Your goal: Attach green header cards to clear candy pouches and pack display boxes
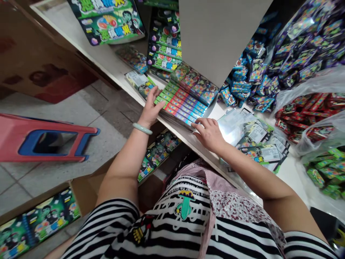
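Note:
A block of small candy boxes point(183, 103) in green, red, purple and blue rows lies at the table's near edge. My left hand point(153, 106), with a pale bangle point(142, 128) on the wrist, holds its left end, the thumb over the green boxes. At the opposite end my right hand point(208, 133) has bent fingers against the blue boxes. Behind the rows, a dark printed surface point(196, 83) with candy pictures adjoins the block. A flat printed package point(140, 81) lies beyond my left fingers. The undersides of the boxes are hidden.
Flat printed sleeves point(256, 138) lie right of my right hand. Blue wrapped candies point(242, 86), red packs point(312, 113) and green packs point(327, 169) are heaped farther right. Printed cartons point(164, 46) stand behind. A red-blue stool point(51, 138) and an open carton point(88, 189) are at left.

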Demonstrator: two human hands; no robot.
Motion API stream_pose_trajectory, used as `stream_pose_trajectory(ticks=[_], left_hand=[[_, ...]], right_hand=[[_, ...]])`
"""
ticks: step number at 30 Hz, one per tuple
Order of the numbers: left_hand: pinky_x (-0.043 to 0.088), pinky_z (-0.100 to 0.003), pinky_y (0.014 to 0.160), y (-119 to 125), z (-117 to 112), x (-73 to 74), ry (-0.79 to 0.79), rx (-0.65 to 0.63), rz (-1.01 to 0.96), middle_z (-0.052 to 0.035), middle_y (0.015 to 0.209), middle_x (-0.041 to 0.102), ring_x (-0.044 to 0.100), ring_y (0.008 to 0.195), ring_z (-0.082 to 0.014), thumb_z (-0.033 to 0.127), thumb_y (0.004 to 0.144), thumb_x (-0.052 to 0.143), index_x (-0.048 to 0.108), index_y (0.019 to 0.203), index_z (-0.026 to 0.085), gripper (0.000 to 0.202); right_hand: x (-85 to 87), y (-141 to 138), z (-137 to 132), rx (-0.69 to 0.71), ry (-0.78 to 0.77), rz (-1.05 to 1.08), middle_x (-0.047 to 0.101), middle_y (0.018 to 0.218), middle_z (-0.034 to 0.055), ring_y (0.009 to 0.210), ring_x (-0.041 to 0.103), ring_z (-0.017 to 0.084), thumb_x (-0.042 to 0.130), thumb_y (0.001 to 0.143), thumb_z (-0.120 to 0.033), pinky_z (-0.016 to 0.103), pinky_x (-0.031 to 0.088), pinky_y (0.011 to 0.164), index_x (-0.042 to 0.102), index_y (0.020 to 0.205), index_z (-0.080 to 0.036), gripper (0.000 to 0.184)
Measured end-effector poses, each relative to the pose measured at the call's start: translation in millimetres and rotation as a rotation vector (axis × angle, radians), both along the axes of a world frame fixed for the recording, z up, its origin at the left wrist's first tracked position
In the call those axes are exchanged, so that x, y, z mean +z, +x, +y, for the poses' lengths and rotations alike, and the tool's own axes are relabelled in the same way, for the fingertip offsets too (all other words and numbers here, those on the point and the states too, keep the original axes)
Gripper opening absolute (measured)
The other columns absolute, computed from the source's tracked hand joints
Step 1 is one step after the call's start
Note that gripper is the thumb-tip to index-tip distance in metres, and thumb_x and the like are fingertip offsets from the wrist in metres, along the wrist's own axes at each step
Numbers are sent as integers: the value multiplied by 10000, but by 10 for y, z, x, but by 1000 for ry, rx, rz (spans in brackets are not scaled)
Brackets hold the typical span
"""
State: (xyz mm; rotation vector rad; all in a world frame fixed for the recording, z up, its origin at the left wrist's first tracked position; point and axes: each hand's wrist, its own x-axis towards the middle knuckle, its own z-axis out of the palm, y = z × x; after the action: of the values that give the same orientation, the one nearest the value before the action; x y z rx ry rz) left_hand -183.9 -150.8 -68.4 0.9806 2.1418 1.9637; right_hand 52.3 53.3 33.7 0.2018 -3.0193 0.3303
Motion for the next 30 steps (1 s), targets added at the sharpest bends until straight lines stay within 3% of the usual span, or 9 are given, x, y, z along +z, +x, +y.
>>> stream_pose_trajectory(ticks=[4,6,8,11,13,18,23,28,30], left_hand=[[394,-526,1128,-45,-112,173,-162,27,39,-165,1444,498,475,1375,-334,677,716,743,418,1406,252,873],[413,-522,1106,10,-108,365,-243,102,153,-160,1356,557,535,1286,-319,640,743,741,446,1395,220,829],[431,-497,1084,109,-17,590,-311,119,315,-134,1281,596,568,1202,-291,564,831,683,506,1354,213,654],[439,-475,1062,257,269,866,-436,-49,517,-103,1196,635,565,1160,-277,424,927,567,624,1186,213,340],[436,-485,1050,311,483,957,-547,-136,585,-116,1165,637,552,1143,-289,358,938,531,651,1097,193,258],[442,-516,1000,338,735,967,-755,-71,655,-150,1147,608,521,1111,-323,332,935,527,630,1070,173,233],[462,-500,977,386,681,934,-787,-31,735,-142,1114,610,529,1076,-318,339,949,510,619,1084,174,239],[486,-486,972,444,635,938,-749,-28,716,-137,1162,610,537,1103,-312,323,946,507,629,1109,190,243],[487,-499,969,450,615,944,-735,-33,707,-136,1154,620,543,1093,-314,318,943,507,638,1105,199,240]], right_hand=[[86,-121,-12,0,-65,38,644,1299,125,1186,516,283,469,1005,-338,449,391,998,621,1300,-214,354],[88,-183,-22,-19,-65,23,652,1293,126,1181,525,294,472,1003,-334,465,403,989,646,1270,-211,342],[105,-266,20,3,-97,2,673,1255,122,1149,557,289,483,998,-346,459,425,977,680,1213,-203,325],[213,-513,224,-3,-188,61,680,1236,124,1152,587,270,470,1000,-360,438,441,1012,678,1213,-191,342],[320,-769,404,-86,-202,93,666,1269,139,1188,586,267,458,999,-335,420,441,1043,641,1270,-167,368],[487,-1355,601,-284,-39,-71,660,1286,197,1205,598,317,493,983,-358,404,459,1042,596,1305,-62,450],[505,-1547,528,-359,35,-219,635,1320,244,1248,578,370,618,906,-496,433,475,1020,558,1336,-35,633],[542,-1773,718,-181,-154,-462,667,1326,150,1162,652,306,737,784,-569,353,506,961,571,1379,-146,749],[507,-1885,811,-153,-173,-456,702,1275,115,1126,669,290,765,723,-626,350,508,964,634,1319,-183,754]])
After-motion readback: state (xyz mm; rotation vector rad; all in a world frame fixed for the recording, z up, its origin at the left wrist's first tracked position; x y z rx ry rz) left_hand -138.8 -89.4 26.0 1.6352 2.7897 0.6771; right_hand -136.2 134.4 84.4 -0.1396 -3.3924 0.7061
